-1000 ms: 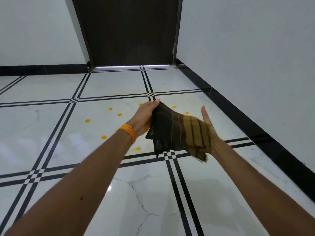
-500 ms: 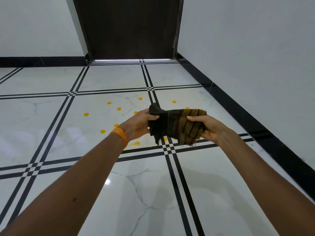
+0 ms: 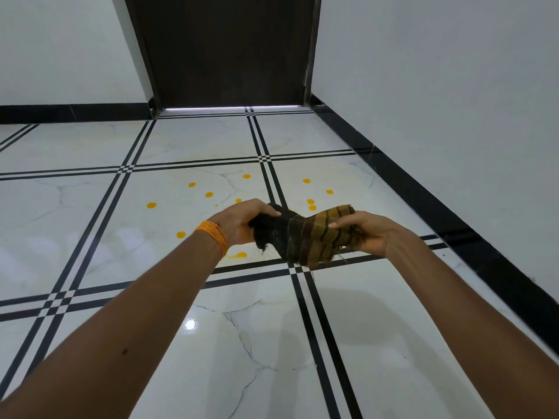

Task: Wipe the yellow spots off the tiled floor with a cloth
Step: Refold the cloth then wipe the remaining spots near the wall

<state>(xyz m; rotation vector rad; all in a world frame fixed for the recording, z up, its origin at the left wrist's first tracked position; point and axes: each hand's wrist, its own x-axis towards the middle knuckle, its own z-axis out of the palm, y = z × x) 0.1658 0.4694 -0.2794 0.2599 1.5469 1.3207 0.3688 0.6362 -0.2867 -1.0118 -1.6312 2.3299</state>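
A dark cloth (image 3: 305,237) with brown and olive stripes hangs bunched in the air between both hands. My left hand (image 3: 245,222), with an orange band at the wrist, grips its black end. My right hand (image 3: 367,234) grips its striped end. Below and beyond them, several yellow spots (image 3: 209,194) dot the white tiled floor (image 3: 169,313), spread over two tiles either side of a black double line. One smeared spot (image 3: 239,255) lies just under my left wrist. The cloth hides part of the floor behind it.
A dark closed door (image 3: 223,49) stands straight ahead. A white wall with a black skirting (image 3: 453,219) runs along the right side. Another white wall (image 3: 60,49) is at the back left. Open tiled floor extends to the left and towards me.
My right hand went from flat behind the cloth to gripping its striped end. The cloth is now bunched tighter between both hands, and more yellow spots show beyond it.
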